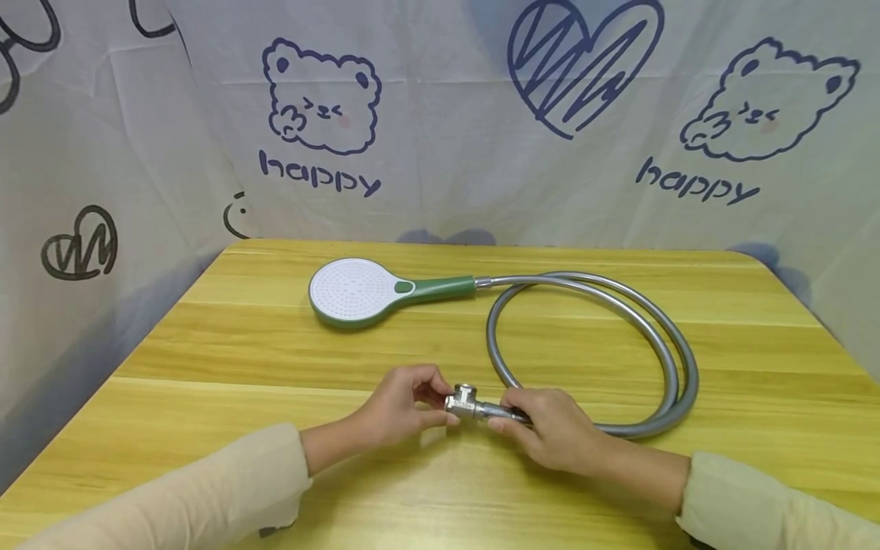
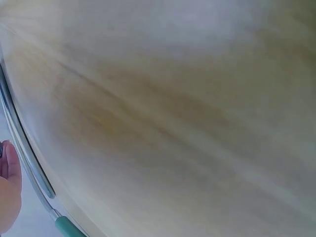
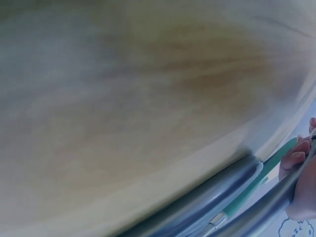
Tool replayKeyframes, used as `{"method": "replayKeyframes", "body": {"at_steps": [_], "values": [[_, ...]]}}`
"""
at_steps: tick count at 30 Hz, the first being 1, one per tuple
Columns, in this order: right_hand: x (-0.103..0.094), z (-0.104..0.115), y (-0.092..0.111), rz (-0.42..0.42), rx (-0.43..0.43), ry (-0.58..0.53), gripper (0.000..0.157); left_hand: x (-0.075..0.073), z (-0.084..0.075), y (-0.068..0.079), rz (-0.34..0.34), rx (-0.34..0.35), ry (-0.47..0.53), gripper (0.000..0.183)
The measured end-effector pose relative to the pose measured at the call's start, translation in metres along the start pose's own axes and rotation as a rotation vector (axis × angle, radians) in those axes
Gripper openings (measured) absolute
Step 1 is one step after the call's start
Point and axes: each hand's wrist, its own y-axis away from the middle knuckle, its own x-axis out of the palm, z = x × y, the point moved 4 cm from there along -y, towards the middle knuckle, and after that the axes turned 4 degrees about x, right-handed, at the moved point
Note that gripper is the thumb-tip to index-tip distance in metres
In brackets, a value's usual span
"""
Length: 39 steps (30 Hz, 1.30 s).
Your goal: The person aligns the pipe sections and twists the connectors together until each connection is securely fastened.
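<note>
Near the front middle of the table, my left hand (image 1: 399,405) pinches a small chrome T-shaped connector (image 1: 464,400) between thumb and fingers. My right hand (image 1: 553,428) grips the metal end of a grey shower hose (image 1: 679,359), which meets the connector's right side. The hose loops round to the back and joins the green handle of a shower head (image 1: 354,292), lying with its white spray face up. In the right wrist view the hose (image 3: 266,210) runs past the right hand (image 3: 298,158). Only part of the left hand (image 2: 10,190) shows in the left wrist view.
The wooden table (image 1: 206,359) has its back edge close to a white cloth (image 1: 440,153) printed with bears and hearts. Another stretch of cloth hangs along the left side. The hose loop takes up the table's right middle.
</note>
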Motion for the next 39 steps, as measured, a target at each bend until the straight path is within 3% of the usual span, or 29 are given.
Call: {"method": "replayKeyframes", "body": {"at_steps": [17, 24, 32, 39], "values": [[0.002, 0.0, -0.001, 0.121, 0.08, -0.069, 0.017, 0.001, -0.005, 0.002, 0.029, 0.073, -0.071, 0.02], [0.001, -0.001, -0.002, 0.154, 0.149, -0.074, 0.021, -0.001, -0.005, -0.001, 0.05, 0.033, -0.089, 0.019], [-0.001, 0.001, -0.004, 0.095, 0.035, 0.018, 0.021, 0.0, 0.001, 0.0, 0.076, 0.074, -0.147, 0.017], [0.001, 0.0, -0.004, 0.093, 0.028, 0.045, 0.022, 0.004, 0.006, 0.0, 0.094, 0.085, -0.194, 0.019]]}}
